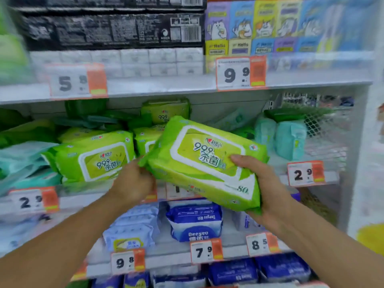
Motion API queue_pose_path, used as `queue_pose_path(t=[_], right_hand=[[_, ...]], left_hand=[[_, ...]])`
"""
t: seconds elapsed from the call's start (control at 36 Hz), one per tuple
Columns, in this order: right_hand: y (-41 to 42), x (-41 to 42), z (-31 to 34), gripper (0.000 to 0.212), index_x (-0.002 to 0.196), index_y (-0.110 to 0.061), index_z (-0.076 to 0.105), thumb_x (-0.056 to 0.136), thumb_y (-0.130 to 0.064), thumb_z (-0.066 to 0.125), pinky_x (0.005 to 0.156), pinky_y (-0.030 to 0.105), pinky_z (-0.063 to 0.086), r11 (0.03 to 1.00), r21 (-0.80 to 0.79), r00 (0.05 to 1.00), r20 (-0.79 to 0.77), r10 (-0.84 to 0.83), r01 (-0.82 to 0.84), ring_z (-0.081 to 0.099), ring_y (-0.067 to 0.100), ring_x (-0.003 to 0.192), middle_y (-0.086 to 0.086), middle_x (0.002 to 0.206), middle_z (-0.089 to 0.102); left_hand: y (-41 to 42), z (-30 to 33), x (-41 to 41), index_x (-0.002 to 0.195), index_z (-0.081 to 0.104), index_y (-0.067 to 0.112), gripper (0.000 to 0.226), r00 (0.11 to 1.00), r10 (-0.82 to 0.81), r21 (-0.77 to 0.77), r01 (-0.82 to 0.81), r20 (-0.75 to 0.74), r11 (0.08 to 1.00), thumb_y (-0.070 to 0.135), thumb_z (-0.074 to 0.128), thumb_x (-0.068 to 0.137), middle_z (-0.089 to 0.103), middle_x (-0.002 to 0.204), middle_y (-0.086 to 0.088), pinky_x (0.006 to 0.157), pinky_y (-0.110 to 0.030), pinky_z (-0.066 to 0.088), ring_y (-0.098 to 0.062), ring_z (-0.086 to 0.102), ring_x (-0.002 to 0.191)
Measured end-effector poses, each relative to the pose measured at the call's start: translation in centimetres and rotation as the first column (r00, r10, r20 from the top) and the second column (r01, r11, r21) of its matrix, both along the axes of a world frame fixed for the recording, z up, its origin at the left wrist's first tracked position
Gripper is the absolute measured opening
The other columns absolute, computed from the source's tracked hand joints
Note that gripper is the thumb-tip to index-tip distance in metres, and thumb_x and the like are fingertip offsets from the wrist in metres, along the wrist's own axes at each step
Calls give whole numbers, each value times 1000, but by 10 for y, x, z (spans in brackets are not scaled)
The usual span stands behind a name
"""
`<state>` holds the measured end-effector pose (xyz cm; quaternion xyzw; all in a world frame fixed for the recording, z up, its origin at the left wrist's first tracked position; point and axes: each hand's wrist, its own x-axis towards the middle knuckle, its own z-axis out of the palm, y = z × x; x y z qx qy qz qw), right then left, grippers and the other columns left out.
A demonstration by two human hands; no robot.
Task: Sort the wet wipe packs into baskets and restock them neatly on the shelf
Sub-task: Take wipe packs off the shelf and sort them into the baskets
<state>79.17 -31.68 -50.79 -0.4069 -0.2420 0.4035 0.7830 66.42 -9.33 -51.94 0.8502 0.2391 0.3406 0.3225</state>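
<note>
Head view: I'm looking at the middle shelf (187,88), with a big green wipe pack (207,161) held up in front of it, tilted, label facing me.
Left hand (135,181): fingers curled, pinching the pack's left end seam.
Right hand (264,183): cupping the right end from below, thumb pressed on the label face.
Pack position: in the air, clear of the shelf, just right of the shelved green packs (93,156).
Risk one: the left grip is only on the thin seam; I judge the pack could slip and sag toward the blue packs (195,223) on the shelf below.
Risk two: pushing it in tilted could knock the stacked green packs, which already sit unevenly.
Risk three: the mint packs (280,136) stand just to the right; a wide swing might topple them.
Baskets: none I can make out; only a mesh side panel (324,129) at the right, contents blurred.
</note>
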Motion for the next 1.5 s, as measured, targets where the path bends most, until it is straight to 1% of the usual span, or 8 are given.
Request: queue_pose_path(t=[0.11,0.56,0.69,0.78,0.94,1.14,1.33,1.5], right_hand=[[1,-36,-11,40,112,-9,71,73,-17,65,74,48,62,993,-81,996,11,87,-86,74,32,94,16,108,75],[58,-123,-66,25,92,-20,82,76,-34,71,83,47,60,861,-315,912,-38,409,-399,75,28,93,10,109,76],[72,-129,-113,50,128,-15,62,92,-50,59,106,51,47,538,-704,772,-23,635,-463,60,33,123,11,133,64],[73,-117,-118,55,139,-2,48,101,-41,54,90,43,57,345,-871,636,49,770,-350,60,40,117,19,140,50],[82,-13,-31,12,79,-11,67,78,-22,71,70,40,62,842,-471,805,588,77,264,65,29,61,15,74,67],[11,147,13,56,121,-9,55,72,-25,78,94,34,40,379,1,159,906,-393,926,54,32,112,13,122,56],[5,260,12,120,149,-7,23,58,-40,94,109,43,42,334,-357,480,755,-447,872,42,33,136,17,147,39],[27,273,1,102,139,-12,35,60,-35,94,91,37,50,312,-255,390,753,-529,915,59,31,117,12,129,57]], left_hand=[[-35,23,-46,114,71,20,61,930,-29,-725,304,365,618,67,39,91,77,95,-1,59,-30,58,-18,75,80],[-26,-19,-188,127,63,20,64,999,24,-654,-46,-44,755,42,83,70,73,116,-5,97,-42,52,-25,72,103],[-5,-23,-190,99,59,16,50,644,343,101,-382,-684,919,65,54,89,65,104,-7,79,-32,49,-26,63,96],[1,-20,-164,110,62,18,50,650,409,328,-249,-641,911,63,59,86,67,112,-3,88,-34,48,-25,61,104],[-33,-1,-38,119,63,21,70,864,115,437,129,-490,890,71,62,70,68,115,-4,85,-32,48,-25,63,104],[-53,12,110,149,39,29,77,710,104,551,437,-697,711,66,59,85,42,153,2,111,-30,35,-20,41,138],[-54,16,168,135,56,32,71,575,156,506,522,-803,686,68,68,76,58,134,-1,101,-35,44,-26,52,122],[-50,14,167,124,63,26,67,575,142,494,521,-806,696,72,65,75,66,120,-1,93,-35,47,-23,57,111]])
